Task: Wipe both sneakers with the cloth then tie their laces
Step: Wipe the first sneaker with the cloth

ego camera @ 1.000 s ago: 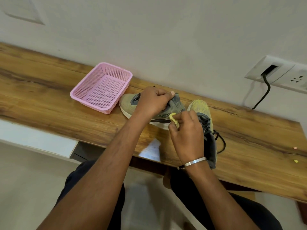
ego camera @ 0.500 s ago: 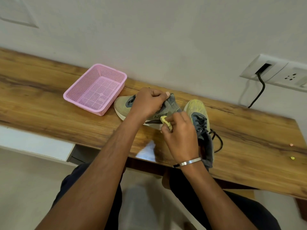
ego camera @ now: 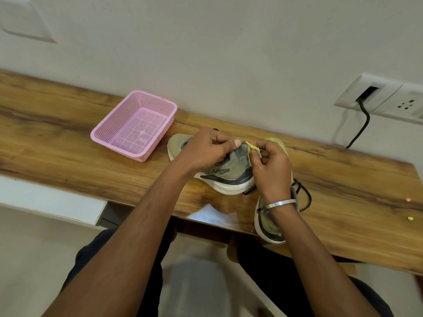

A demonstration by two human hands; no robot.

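An olive-grey sneaker (ego camera: 225, 173) with a white sole lies sideways on the wooden desk (ego camera: 68, 143), toe to the left. My left hand (ego camera: 207, 148) grips its collar from above. My right hand (ego camera: 271, 167) pinches a small bunched yellow cloth (ego camera: 253, 148) against the heel end of that sneaker. The second sneaker (ego camera: 272, 225), yellow-green, lies under my right wrist with its toe toward the wall and its heel over the front edge. Its black laces (ego camera: 304, 194) hang loose on the desk.
A pink mesh basket (ego camera: 135, 124) stands to the left of the sneakers. A wall socket plate (ego camera: 389, 99) with a black cable (ego camera: 362, 126) is at the right. Two small bits (ego camera: 409, 217) lie at the desk's right end.
My right hand has moved with the yellow cloth from the side of the sneaker up to its heel end. My left hand keeps its grip on the collar.
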